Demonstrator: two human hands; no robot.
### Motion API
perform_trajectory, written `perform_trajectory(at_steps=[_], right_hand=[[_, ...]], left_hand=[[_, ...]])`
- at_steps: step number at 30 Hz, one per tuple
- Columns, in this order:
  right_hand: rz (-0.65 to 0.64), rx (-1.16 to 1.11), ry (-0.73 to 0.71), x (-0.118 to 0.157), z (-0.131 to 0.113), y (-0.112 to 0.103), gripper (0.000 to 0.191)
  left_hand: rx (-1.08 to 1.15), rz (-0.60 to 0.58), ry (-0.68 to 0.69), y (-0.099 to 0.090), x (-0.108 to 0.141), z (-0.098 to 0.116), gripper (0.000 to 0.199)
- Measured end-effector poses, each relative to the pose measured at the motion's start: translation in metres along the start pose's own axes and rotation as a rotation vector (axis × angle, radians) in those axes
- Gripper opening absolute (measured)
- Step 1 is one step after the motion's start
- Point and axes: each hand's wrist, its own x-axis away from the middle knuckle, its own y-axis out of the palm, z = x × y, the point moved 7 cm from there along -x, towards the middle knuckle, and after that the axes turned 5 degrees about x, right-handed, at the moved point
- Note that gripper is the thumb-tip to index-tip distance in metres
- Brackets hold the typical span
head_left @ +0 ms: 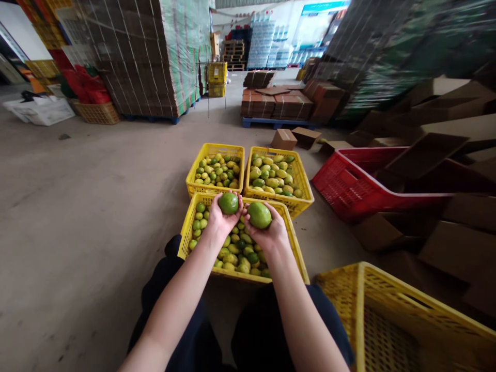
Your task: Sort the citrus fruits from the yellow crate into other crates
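My left hand [223,217] is wrapped round a dark green fruit [228,203], palm up. Beside it, my right hand [271,230] holds a larger, lighter green fruit [259,215]. Both hands are above the near yellow crate [300,258], which holds many green and yellow fruits [231,258]. Just beyond stand two more yellow crates of fruit, the back left crate [189,180] and the back right crate [308,188]. The fingertips of the two hands are close together.
A yellow crate [361,310] stands at the lower right. Behind it are a red crate [341,191] and loose cardboard boxes [461,248]. Flattened cardboard bundles [292,106] lie on a blue pallet further off. A tall wrapped stack [135,57] rises at the back left.
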Motion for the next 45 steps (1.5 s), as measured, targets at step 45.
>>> perform_trajectory(at_steps=[45], right_hand=[[-0.019,-0.008,-0.081,0.000,-0.005,0.000,0.012]], left_hand=[[0.100,0.022,0.116,-0.004,-0.001,0.011,0.015]])
